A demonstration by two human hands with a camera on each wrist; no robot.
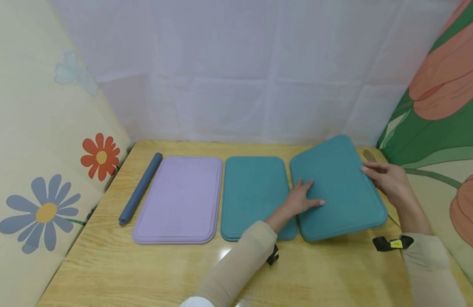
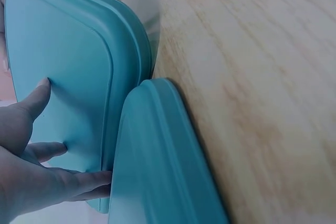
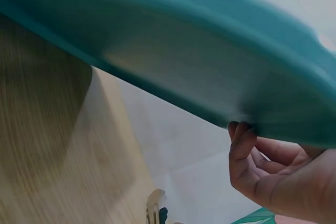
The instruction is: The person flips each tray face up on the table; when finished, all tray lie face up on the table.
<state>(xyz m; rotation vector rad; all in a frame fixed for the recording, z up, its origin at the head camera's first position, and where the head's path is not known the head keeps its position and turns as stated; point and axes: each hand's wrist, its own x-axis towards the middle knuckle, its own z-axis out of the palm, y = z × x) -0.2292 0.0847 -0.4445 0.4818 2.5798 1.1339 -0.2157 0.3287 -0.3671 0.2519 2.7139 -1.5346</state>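
A teal rectangular lid (image 1: 336,192) with rounded corners is tilted, its right side raised above the table and its left edge low beside a second teal lid (image 1: 253,192) lying flat. My right hand (image 1: 387,181) pinches the raised right edge, fingers curled beneath it in the right wrist view, where the recessed underside (image 3: 173,72) shows. My left hand (image 1: 298,199) has its fingers spread, thumb and fingertips touching the top face of the tilted lid near its left edge. The left wrist view shows the left hand (image 2: 37,156) against that face, close to the flat lid's corner.
A lilac lid (image 1: 179,200) lies flat left of the teal ones, with a dark blue rod (image 1: 140,189) beside it. Behind the right hand, a slim brownish object (image 1: 368,155) lies near the table's right edge. Fabric (image 1: 236,76) hangs behind the wooden table (image 1: 144,273).
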